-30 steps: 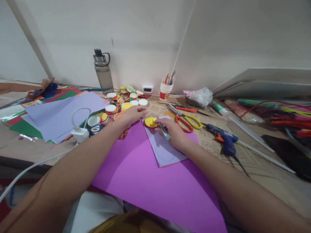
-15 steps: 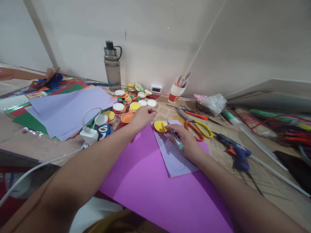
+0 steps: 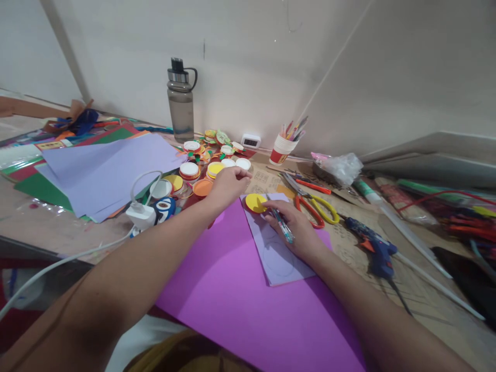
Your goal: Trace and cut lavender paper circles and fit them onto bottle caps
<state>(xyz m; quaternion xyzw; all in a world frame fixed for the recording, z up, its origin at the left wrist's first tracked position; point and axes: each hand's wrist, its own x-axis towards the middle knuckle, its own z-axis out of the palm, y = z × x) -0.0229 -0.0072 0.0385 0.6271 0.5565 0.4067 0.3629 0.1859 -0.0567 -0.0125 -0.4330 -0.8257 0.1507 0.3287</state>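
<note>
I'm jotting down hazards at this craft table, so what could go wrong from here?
The yellow disc could slip on the lavender paper: the right hand has its fingers at the disc's edge while also holding a pen. The purple sheet reaches past the table edge, so a nudge might shift it and the paper on top. The left forearm could snag the white cable, which hangs over the edge.

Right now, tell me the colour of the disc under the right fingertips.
The disc at the right hand is yellow on top; the head view shows it.
</note>
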